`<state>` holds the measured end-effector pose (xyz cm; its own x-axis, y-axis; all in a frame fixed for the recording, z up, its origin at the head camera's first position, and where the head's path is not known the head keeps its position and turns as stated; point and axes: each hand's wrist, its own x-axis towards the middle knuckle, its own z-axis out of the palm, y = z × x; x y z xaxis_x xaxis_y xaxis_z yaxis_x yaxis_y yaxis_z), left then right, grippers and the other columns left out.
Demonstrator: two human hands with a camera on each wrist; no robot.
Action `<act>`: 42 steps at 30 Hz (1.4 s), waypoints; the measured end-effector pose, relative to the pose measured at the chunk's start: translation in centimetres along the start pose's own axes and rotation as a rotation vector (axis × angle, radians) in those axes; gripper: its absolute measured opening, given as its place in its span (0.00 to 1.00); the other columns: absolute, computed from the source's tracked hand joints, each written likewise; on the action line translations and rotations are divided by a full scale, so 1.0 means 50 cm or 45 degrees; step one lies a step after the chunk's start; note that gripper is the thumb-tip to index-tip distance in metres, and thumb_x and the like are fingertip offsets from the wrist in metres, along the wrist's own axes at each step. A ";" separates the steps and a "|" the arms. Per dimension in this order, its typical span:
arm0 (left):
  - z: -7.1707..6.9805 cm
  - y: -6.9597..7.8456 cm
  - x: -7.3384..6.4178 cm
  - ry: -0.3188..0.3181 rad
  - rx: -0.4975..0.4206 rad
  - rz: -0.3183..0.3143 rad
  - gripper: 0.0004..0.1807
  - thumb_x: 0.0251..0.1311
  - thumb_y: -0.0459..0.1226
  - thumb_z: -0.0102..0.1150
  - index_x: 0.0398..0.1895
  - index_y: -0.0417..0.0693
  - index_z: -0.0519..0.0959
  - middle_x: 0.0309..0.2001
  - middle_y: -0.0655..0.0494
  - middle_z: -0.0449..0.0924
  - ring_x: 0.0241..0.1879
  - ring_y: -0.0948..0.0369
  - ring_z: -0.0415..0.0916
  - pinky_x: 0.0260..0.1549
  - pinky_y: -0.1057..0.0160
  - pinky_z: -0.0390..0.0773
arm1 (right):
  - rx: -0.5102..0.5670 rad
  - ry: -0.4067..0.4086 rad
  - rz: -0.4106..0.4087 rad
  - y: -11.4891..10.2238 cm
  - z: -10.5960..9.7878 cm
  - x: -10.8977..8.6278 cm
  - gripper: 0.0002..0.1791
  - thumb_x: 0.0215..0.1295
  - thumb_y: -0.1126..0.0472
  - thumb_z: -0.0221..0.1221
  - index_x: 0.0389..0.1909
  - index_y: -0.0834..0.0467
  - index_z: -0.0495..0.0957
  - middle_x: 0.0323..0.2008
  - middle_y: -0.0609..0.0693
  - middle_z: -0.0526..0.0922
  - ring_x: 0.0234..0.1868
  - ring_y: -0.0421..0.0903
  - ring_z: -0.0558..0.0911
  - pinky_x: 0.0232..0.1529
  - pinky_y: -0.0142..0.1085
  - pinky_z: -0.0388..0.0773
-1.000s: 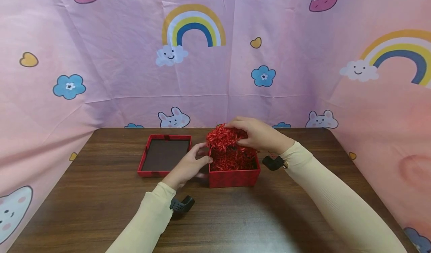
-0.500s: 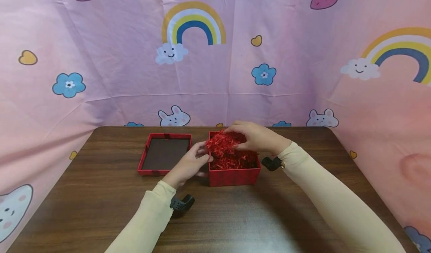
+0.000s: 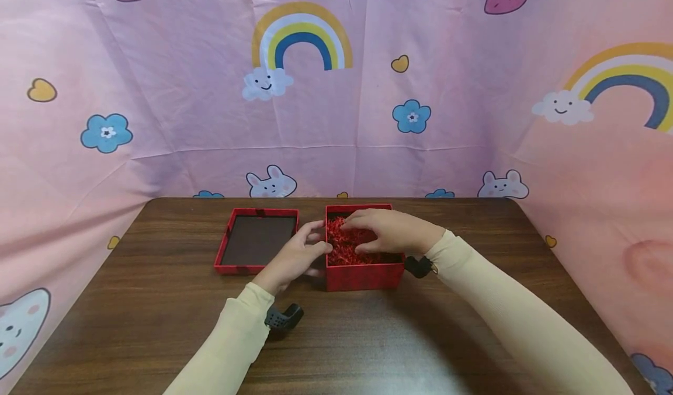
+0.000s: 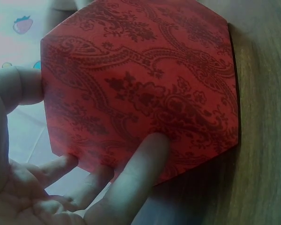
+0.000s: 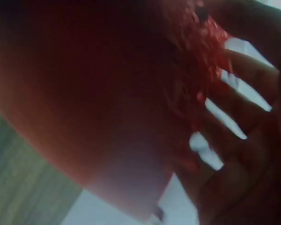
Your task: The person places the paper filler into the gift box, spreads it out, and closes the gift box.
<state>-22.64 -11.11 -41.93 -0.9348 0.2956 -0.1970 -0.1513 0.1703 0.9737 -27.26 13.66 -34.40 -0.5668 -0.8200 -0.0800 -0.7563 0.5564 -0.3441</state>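
Note:
A red box (image 3: 365, 278) with a dark paisley pattern stands uncovered on the table, red shredded paper (image 3: 342, 256) inside it. My right hand (image 3: 396, 231) reaches into the box from the right, thumb and spread fingers bent over the paper clump; strands lie between them in the right wrist view, which is dark and blurred. On the box's left side rests my left hand (image 3: 294, 256). Its fingertips touch the patterned outer wall (image 4: 145, 93), and the thumb is right at the rim in the head view.
The box lid (image 3: 257, 240) lies upturned to the left, its dark inside facing up. A wooden table (image 3: 336, 342) carries everything. Behind it hangs a pink printed cloth (image 3: 368, 120). Each wrist bears a small black camera.
The right hand has moved down and slightly left, bringing the shredded paper clump from above the back rim into the box. The left hand has stayed in place.

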 end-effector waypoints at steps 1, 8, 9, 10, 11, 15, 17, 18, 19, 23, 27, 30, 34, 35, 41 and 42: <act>0.000 -0.001 0.000 -0.006 -0.001 0.004 0.37 0.69 0.41 0.60 0.79 0.58 0.58 0.71 0.42 0.66 0.62 0.42 0.76 0.41 0.47 0.88 | -0.014 -0.040 -0.005 -0.001 0.006 0.002 0.26 0.71 0.52 0.65 0.67 0.55 0.78 0.67 0.50 0.79 0.70 0.49 0.74 0.72 0.48 0.70; 0.000 -0.001 0.000 -0.017 0.014 0.013 0.39 0.69 0.42 0.60 0.80 0.55 0.56 0.71 0.39 0.65 0.62 0.41 0.75 0.42 0.47 0.88 | 0.058 -0.220 0.072 0.001 0.039 0.003 0.19 0.75 0.51 0.61 0.61 0.53 0.83 0.58 0.45 0.85 0.62 0.45 0.81 0.68 0.44 0.74; 0.000 -0.001 -0.001 -0.016 0.016 0.012 0.39 0.69 0.42 0.60 0.80 0.55 0.57 0.71 0.39 0.65 0.62 0.41 0.75 0.42 0.47 0.88 | 0.062 -0.212 0.074 0.002 0.039 0.002 0.19 0.75 0.51 0.61 0.61 0.52 0.83 0.58 0.45 0.85 0.63 0.45 0.80 0.68 0.44 0.74; 0.000 -0.001 -0.001 -0.014 0.016 0.009 0.39 0.69 0.42 0.61 0.80 0.56 0.57 0.71 0.39 0.65 0.62 0.41 0.76 0.42 0.47 0.88 | 0.058 -0.191 0.068 0.002 0.038 0.000 0.19 0.75 0.51 0.61 0.62 0.52 0.82 0.59 0.45 0.84 0.63 0.45 0.80 0.69 0.45 0.74; 0.000 -0.001 -0.001 -0.013 0.017 0.007 0.39 0.69 0.42 0.61 0.80 0.56 0.57 0.71 0.39 0.65 0.62 0.41 0.76 0.42 0.47 0.88 | 0.044 -0.155 0.052 0.003 0.034 -0.001 0.19 0.74 0.51 0.61 0.62 0.53 0.82 0.59 0.46 0.84 0.63 0.45 0.80 0.68 0.45 0.74; -0.001 0.001 -0.002 -0.017 0.012 0.000 0.39 0.69 0.42 0.62 0.80 0.57 0.58 0.71 0.40 0.66 0.62 0.41 0.76 0.42 0.47 0.88 | 0.011 0.064 0.071 0.003 0.006 -0.016 0.20 0.72 0.53 0.64 0.61 0.54 0.82 0.58 0.48 0.84 0.61 0.47 0.82 0.64 0.47 0.78; -0.003 0.003 -0.002 -0.024 0.008 0.004 0.39 0.69 0.42 0.63 0.80 0.57 0.57 0.71 0.40 0.66 0.62 0.42 0.76 0.42 0.48 0.88 | 0.029 0.172 0.122 0.002 -0.012 -0.027 0.20 0.71 0.56 0.66 0.60 0.55 0.83 0.57 0.50 0.85 0.59 0.49 0.83 0.60 0.47 0.80; -0.003 0.004 -0.002 -0.023 0.007 0.005 0.39 0.69 0.42 0.63 0.80 0.57 0.58 0.71 0.40 0.66 0.62 0.42 0.76 0.42 0.48 0.88 | 0.051 0.205 0.156 0.002 -0.019 -0.032 0.19 0.70 0.57 0.67 0.60 0.56 0.83 0.57 0.50 0.85 0.58 0.49 0.83 0.59 0.47 0.81; -0.004 0.004 -0.002 -0.026 0.004 0.008 0.39 0.69 0.42 0.63 0.80 0.56 0.58 0.71 0.40 0.66 0.62 0.42 0.76 0.42 0.48 0.88 | 0.070 0.223 0.169 0.002 -0.025 -0.037 0.19 0.69 0.59 0.67 0.59 0.57 0.83 0.56 0.51 0.85 0.56 0.50 0.84 0.57 0.47 0.82; -0.006 0.004 -0.002 -0.037 0.002 0.012 0.40 0.69 0.41 0.64 0.80 0.56 0.57 0.71 0.40 0.66 0.62 0.42 0.76 0.42 0.48 0.88 | 0.017 0.210 0.223 -0.005 -0.025 -0.045 0.16 0.67 0.60 0.69 0.54 0.57 0.86 0.51 0.50 0.87 0.51 0.47 0.85 0.52 0.43 0.85; -0.007 0.007 -0.005 -0.042 0.020 0.021 0.40 0.69 0.42 0.63 0.81 0.55 0.56 0.71 0.39 0.66 0.63 0.42 0.75 0.42 0.48 0.88 | -0.066 0.147 0.225 -0.017 -0.005 -0.031 0.14 0.67 0.58 0.69 0.52 0.57 0.86 0.46 0.50 0.88 0.47 0.45 0.85 0.52 0.43 0.84; -0.006 0.008 -0.006 -0.037 0.028 0.029 0.40 0.70 0.41 0.63 0.81 0.54 0.56 0.70 0.40 0.67 0.63 0.43 0.76 0.42 0.47 0.88 | -0.022 0.051 0.175 -0.021 0.012 -0.014 0.16 0.68 0.58 0.68 0.53 0.58 0.85 0.49 0.51 0.87 0.51 0.46 0.84 0.56 0.44 0.82; -0.003 0.007 -0.004 -0.054 0.008 0.032 0.40 0.70 0.41 0.63 0.81 0.53 0.56 0.70 0.40 0.68 0.63 0.44 0.76 0.43 0.47 0.88 | 0.074 -0.072 0.112 -0.018 0.029 -0.002 0.16 0.70 0.58 0.67 0.56 0.57 0.84 0.53 0.50 0.86 0.57 0.46 0.83 0.63 0.44 0.78; -0.003 0.006 -0.003 -0.060 0.003 0.033 0.40 0.70 0.41 0.63 0.81 0.53 0.56 0.71 0.40 0.67 0.63 0.44 0.76 0.44 0.47 0.88 | 0.090 -0.084 0.107 -0.017 0.031 -0.003 0.16 0.70 0.58 0.67 0.56 0.57 0.84 0.53 0.50 0.86 0.58 0.46 0.82 0.63 0.44 0.78; -0.004 0.003 -0.005 -0.051 0.018 0.026 0.40 0.70 0.42 0.63 0.81 0.54 0.56 0.71 0.40 0.67 0.64 0.43 0.75 0.43 0.47 0.88 | 0.150 -0.081 0.095 -0.008 0.014 -0.024 0.20 0.69 0.56 0.67 0.60 0.55 0.82 0.56 0.47 0.84 0.58 0.44 0.81 0.64 0.44 0.78; -0.004 0.003 -0.006 -0.050 0.020 0.025 0.40 0.70 0.42 0.63 0.81 0.54 0.56 0.71 0.40 0.67 0.63 0.43 0.75 0.43 0.47 0.88 | 0.165 -0.078 0.090 -0.008 0.007 -0.031 0.21 0.69 0.55 0.67 0.61 0.55 0.81 0.57 0.47 0.84 0.59 0.44 0.80 0.64 0.45 0.77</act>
<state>-22.46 -11.36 -41.68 -0.9243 0.3353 -0.1825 -0.1277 0.1789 0.9755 -25.99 14.66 -34.45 -0.5932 -0.7882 -0.1639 -0.6643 0.5942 -0.4534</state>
